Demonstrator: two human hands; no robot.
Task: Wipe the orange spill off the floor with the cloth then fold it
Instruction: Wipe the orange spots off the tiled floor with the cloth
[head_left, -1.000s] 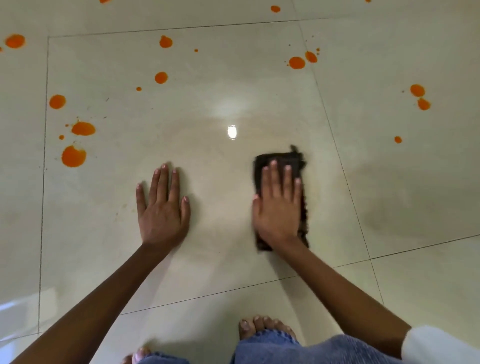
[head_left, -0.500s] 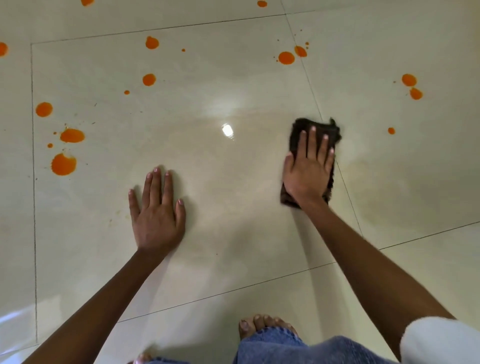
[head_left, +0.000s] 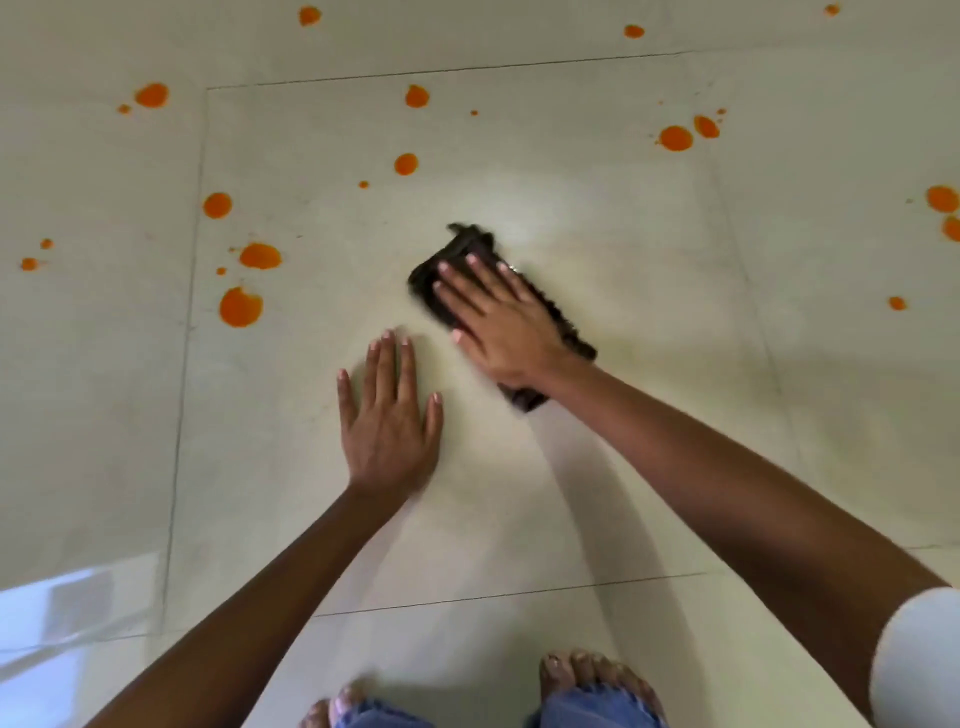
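Observation:
A dark brown cloth (head_left: 470, 248) lies folded on the cream tiled floor (head_left: 649, 338), angled toward the upper left. My right hand (head_left: 498, 317) presses flat on it with straight fingers and covers most of it. My left hand (head_left: 387, 421) rests flat on the bare tile just below and left of the cloth, fingers spread. Orange spill drops dot the floor: a large drop (head_left: 240, 306) and another (head_left: 260, 255) to the left, a small drop (head_left: 405, 163) above the cloth, and a pair (head_left: 675, 137) at the upper right.
More orange drops lie at the far right edge (head_left: 941, 198) and along the top (head_left: 634, 31). My bare feet (head_left: 587, 670) and blue jeans (head_left: 597, 709) show at the bottom. Tile joints cross the floor. A bright reflection sits at the lower left.
My right hand has slid the cloth to the left, from the right tile joint toward the middle near my left hand, and turned it to slant up-left. The left hand stayed planted.

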